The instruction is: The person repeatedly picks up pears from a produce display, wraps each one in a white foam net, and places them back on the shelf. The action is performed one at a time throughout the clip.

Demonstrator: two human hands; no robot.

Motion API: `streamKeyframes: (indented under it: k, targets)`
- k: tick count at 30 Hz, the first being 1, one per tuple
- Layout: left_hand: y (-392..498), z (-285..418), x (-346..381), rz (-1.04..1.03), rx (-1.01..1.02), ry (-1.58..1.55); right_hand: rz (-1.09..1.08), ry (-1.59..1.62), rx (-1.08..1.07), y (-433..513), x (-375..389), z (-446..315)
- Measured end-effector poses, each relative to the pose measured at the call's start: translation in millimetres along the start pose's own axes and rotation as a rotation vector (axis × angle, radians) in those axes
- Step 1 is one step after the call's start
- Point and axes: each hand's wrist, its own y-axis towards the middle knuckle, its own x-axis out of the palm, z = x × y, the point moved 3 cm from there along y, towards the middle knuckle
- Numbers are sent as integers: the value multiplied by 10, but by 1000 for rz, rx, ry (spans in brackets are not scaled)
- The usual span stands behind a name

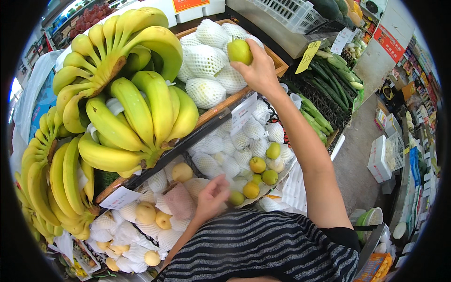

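My right hand (260, 67) grips a yellow-green pear (240, 51), its stem to the upper left. It is above a wooden-edged bin of fruit in white foam nets (206, 92). My left hand (214, 193) is blurred, with its fingers bent, over the lower display; whether it holds anything is unclear. Close to its fingertips are small bare green-yellow fruits (251, 190), among more fruit in foam nets (229, 155). To its left sit a pink foam net (179, 201) and pale yellow pears (146, 212), some bare and some netted.
Large banana bunches (141, 120) fill the upper shelf at left. A wooden shelf edge (218, 109) with a price card (243, 113) divides upper and lower fruit. Cucumbers (331, 83) lie in a black crate at right, beside an aisle floor (356, 169) with white boxes (380, 158).
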Motion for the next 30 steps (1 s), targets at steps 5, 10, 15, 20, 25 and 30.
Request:
streamKeyframes:
  k: [5,10,15,20,25,30]
  targets:
    - [-6,0,-46,-19,-12,-10,-200,-420,-9,282,350,215]
    - [-16,-9,-55,1,-40,30,-92,-358,-125,193,388,317]
    - [-6,-101,-70,79,-149,95,80,-218,-292,-230,-90,138]
    - [-95,-324,-206,188,-322,-40,-81,-121,42,-1443,-218,201]
    - [-73,-419,-257,166,-439,-73,-706,-80,447,-2818,25,453]
    - [-76,-521,-223,186,-498,20,-910,-156,327,-3498,173,383]
